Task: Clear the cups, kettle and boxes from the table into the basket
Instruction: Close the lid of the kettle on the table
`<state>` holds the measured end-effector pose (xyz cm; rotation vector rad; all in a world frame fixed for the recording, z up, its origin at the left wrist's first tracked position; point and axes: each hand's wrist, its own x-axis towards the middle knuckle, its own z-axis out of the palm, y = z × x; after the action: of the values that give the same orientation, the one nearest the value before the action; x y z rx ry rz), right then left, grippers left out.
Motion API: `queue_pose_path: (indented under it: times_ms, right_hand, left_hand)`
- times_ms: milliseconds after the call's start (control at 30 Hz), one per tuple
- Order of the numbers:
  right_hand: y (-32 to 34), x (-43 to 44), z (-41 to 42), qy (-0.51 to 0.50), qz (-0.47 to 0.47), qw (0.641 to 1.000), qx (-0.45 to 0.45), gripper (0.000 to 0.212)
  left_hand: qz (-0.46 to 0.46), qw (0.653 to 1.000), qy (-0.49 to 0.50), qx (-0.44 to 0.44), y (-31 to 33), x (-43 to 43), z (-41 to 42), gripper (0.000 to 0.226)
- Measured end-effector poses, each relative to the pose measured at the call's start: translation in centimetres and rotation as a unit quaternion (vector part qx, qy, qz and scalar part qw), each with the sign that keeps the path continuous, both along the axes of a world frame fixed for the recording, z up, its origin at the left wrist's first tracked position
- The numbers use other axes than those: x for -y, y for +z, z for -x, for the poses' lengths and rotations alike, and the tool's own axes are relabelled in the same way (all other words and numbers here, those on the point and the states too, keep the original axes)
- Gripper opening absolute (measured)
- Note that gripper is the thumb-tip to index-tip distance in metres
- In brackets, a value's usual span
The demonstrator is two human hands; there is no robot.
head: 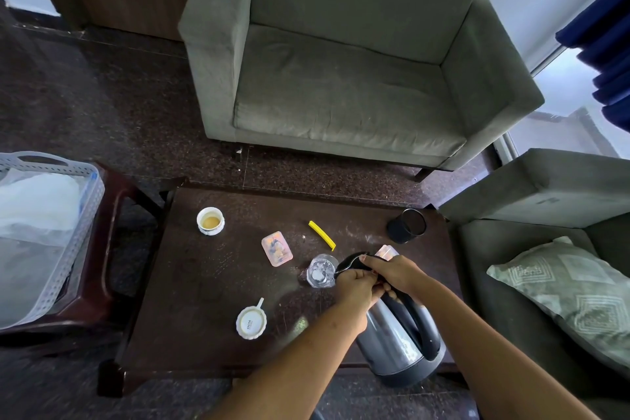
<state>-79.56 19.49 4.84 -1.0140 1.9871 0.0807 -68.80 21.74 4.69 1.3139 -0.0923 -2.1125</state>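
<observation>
A steel kettle (395, 341) with a black handle stands at the table's near right edge, its black lid raised. My right hand (395, 271) grips the top of the handle with the thumb on the lid. My left hand (356, 286) holds the kettle's rim just beside it. A clear glass (320, 271) stands right by the kettle's spout. On the dark table (211, 276) also sit a white cup (210, 221) with brown liquid, a pink box (276, 248), a second pink box (386, 251) partly hidden behind my hands, and a black cup (406, 225). The white basket (64, 239) stands on a stool at the left.
A white lid with a tab (251, 321) lies near the table's front, a yellow strip (322, 235) near the middle. A grey sofa (341, 78) stands beyond the table, another with a patterned cushion (566, 286) at the right. Plastic lines the basket.
</observation>
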Motion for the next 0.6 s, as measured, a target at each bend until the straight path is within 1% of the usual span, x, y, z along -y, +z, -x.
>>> queue_pose_path:
  times_ms: [167,300,600]
  right_hand:
    - [-0.02,0.1,-0.03,0.005,-0.003,1.0,-0.001,0.06]
    - [0.0,0.01,0.03,-0.003,0.003,1.0,0.001,0.062]
    - [0.17,0.27,-0.15,0.005,0.002,1.0,-0.006,0.063]
  left_hand:
    - [-0.004,1.0,0.004,-0.001,0.05,0.0,0.03,0.026]
    - [-0.002,1.0,0.006,0.003,0.04,0.01,0.06,0.034]
    - [-0.016,1.0,0.015,-0.005,-0.22,0.19,0.16,0.025]
